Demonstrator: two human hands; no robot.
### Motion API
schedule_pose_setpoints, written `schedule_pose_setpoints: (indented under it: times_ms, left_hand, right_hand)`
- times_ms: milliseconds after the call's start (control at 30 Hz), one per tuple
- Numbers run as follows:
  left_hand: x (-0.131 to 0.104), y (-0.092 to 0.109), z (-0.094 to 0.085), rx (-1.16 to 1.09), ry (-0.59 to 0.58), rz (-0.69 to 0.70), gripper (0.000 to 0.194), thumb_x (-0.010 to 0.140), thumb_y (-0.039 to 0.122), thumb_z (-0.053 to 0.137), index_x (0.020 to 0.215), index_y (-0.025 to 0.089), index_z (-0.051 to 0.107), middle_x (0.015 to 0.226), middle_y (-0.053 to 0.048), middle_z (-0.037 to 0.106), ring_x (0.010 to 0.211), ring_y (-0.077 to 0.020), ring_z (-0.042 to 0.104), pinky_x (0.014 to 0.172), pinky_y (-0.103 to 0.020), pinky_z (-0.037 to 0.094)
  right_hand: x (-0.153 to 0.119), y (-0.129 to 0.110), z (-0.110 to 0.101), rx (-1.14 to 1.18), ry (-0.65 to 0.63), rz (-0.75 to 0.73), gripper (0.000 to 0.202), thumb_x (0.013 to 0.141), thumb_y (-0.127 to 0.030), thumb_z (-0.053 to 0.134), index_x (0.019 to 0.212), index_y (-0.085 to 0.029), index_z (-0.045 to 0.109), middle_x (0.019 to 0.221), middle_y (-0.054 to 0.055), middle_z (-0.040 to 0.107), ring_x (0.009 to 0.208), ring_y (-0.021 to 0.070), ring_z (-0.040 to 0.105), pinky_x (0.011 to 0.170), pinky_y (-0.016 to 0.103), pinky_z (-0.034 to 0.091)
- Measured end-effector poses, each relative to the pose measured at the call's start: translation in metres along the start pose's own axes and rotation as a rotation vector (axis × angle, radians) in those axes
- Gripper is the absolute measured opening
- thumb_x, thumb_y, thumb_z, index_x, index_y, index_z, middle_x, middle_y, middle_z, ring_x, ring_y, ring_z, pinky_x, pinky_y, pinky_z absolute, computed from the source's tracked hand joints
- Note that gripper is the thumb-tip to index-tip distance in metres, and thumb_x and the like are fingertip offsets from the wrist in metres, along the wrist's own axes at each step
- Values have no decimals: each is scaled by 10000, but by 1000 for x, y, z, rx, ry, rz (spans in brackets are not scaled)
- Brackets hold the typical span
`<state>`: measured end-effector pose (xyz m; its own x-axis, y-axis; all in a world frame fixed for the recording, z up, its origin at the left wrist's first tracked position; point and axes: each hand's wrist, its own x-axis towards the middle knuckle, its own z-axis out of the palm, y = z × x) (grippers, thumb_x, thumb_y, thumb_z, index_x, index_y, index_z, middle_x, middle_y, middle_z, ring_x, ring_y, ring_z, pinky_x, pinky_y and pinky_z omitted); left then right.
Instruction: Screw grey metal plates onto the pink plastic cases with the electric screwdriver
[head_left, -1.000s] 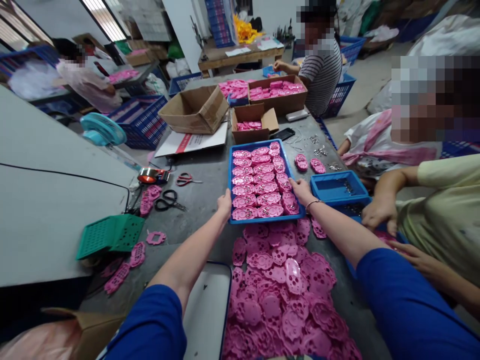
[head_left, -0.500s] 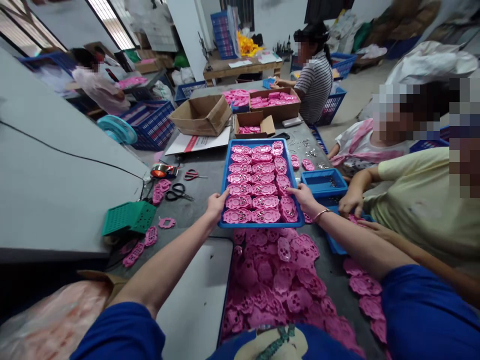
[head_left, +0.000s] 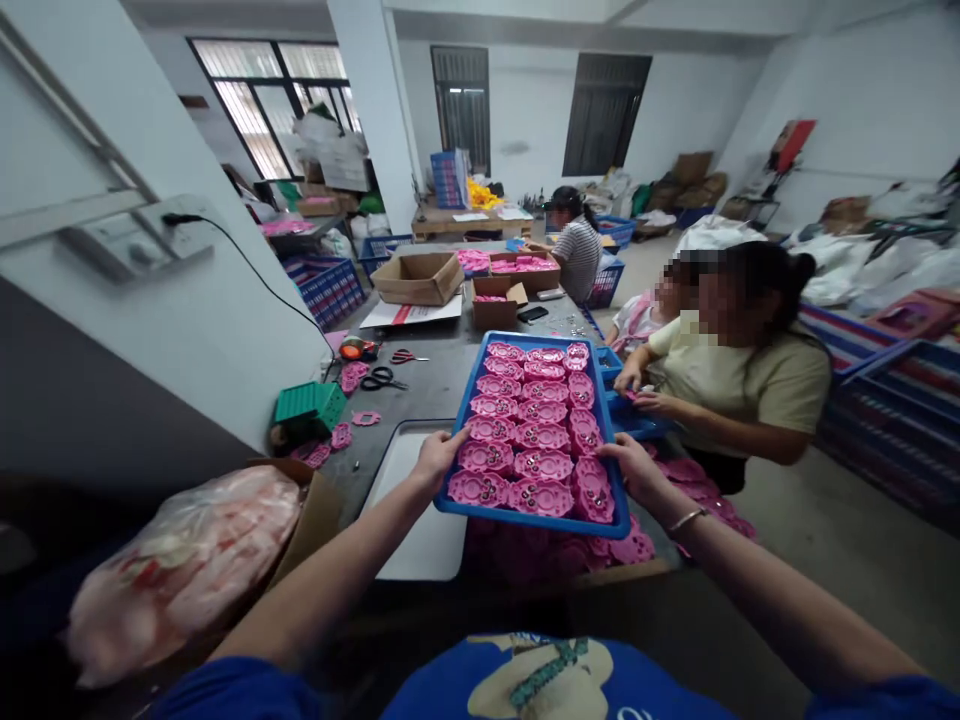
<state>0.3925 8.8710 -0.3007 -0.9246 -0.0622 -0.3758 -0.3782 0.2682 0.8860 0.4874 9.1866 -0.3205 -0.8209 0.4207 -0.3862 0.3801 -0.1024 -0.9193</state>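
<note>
A blue tray [head_left: 621, 520] holds rows of stacked pink plastic pieces [head_left: 542, 437], some with small metallic bits on top. My left hand [head_left: 437, 460] grips the tray's left rim, and my right hand [head_left: 637, 465] grips its right rim; both have fingers wrapped over the edge. The tray is held above the near end of the grey table [head_left: 442, 372]. Beneath it lie loose pink pieces [head_left: 634, 545], partly hidden, and a white board with a dark rim [head_left: 420, 545] to the left.
On the table's left are a green basket [head_left: 309, 405], black scissors [head_left: 382, 378], red-handled scissors [head_left: 409, 356] and a tape dispenser [head_left: 358, 348]. Cardboard boxes [head_left: 418, 278] stand farther back. A person in a yellow shirt [head_left: 739, 380] works at the right. A plastic bag [head_left: 187, 560] sits lower left.
The view has tilted up and moved back from the table, showing more of the room. Both hands still hold the tray, which now sits lower in view, nearer my body, and slightly slanted.
</note>
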Motion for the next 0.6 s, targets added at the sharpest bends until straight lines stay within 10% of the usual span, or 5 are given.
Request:
schedule_pose_setpoints:
  times_ms: [200,600]
  left_hand:
    - [-116,-44,-37,-16,6,24,738,342,793,834,540,198,444,504,64,422,504,-93,400,491,-242,281]
    - [-404,-165,-125,-24,349,-228,805,200,842,785,602,173,586,584,24,565,570,-148,513,507,-253,415]
  right_hand:
    - [-124,44,-15,107,-34,80,271,677,-270,740,763,-184,497,656,-56,526,561,82,487,549,220,413]
    - [-325,126,-18,121,-354,122,330,498,-230,712,728,-212,476,662,-55,535,618,113,471,580,248,393]
